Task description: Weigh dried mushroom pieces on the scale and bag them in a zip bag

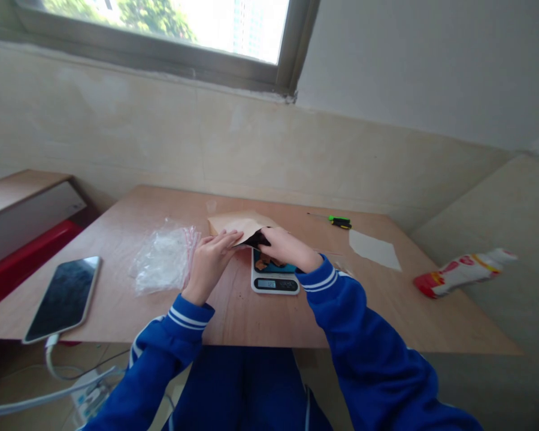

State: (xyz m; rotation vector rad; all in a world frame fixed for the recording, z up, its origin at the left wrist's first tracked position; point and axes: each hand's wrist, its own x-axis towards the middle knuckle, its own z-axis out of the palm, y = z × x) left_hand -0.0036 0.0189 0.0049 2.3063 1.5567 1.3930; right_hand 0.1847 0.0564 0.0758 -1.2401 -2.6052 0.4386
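A brown paper bag (247, 222) with a dark inside is tilted above a small kitchen scale (276, 286), its mouth turned towards me. My left hand (213, 257) grips the bag's left side, thumb and fingers on the paper. At the mouth is my right hand (287, 246), with bent fingers against the rim and the fingertips partly hidden by the opening. Several brown dried pieces (264, 262) lie on the scale's blue plate, partly covered by the bag and my right hand. The scale's display is lit, but its digits are too small to read.
Clear plastic zip bags (164, 260) lie left of the scale. Further left is a tablet (65, 296) with a charging cable. Two screwdrivers (340, 222), a white paper sheet (374, 249) and a red-and-white bottle (462, 272) on its side are to the right. A wall stands behind the table.
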